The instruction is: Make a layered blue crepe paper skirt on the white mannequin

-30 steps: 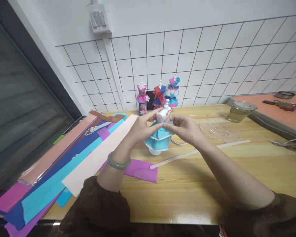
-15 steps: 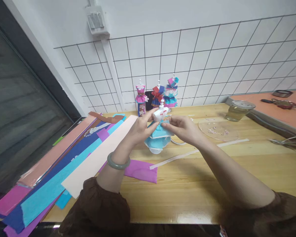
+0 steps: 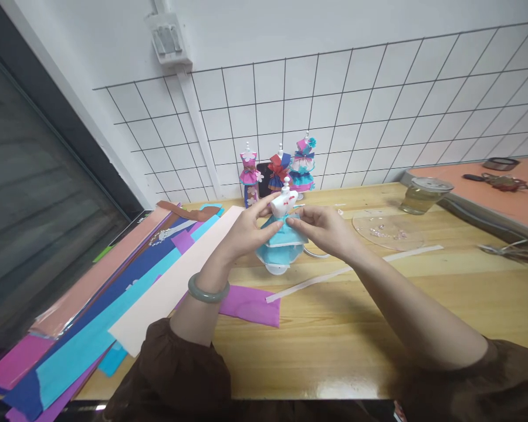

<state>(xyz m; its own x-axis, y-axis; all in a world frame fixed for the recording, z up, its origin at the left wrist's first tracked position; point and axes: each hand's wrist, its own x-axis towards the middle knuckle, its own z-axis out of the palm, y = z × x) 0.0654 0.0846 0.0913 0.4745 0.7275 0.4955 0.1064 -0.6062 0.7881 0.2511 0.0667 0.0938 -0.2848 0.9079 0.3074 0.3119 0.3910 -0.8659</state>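
A small white mannequin (image 3: 283, 204) stands on the table, slightly tilted, with small red marks on its chest. Round its waist and below is a light blue tiered paper skirt (image 3: 280, 253) with white edging. My left hand (image 3: 251, 230) wraps the mannequin's left side, its thumb pressed at the waist and its fingers behind. From the right, my right hand (image 3: 320, 230) pinches the blue paper at the waist between thumb and forefinger. The two thumbs nearly meet there. Most of the left fingers are hidden behind the figure.
Three dressed mini mannequins (image 3: 280, 170) stand at the back by the wall grid. Strips of coloured crepe paper (image 3: 158, 293) cover the left side. A narrow pale strip (image 3: 310, 282) lies in front. To the right are a clear dish (image 3: 387, 233) of small beads and a glass cup (image 3: 425, 196).
The mannequin is turned a little more upright in my hands. Both hands keep their hold at the waist, and the view has shifted slightly.
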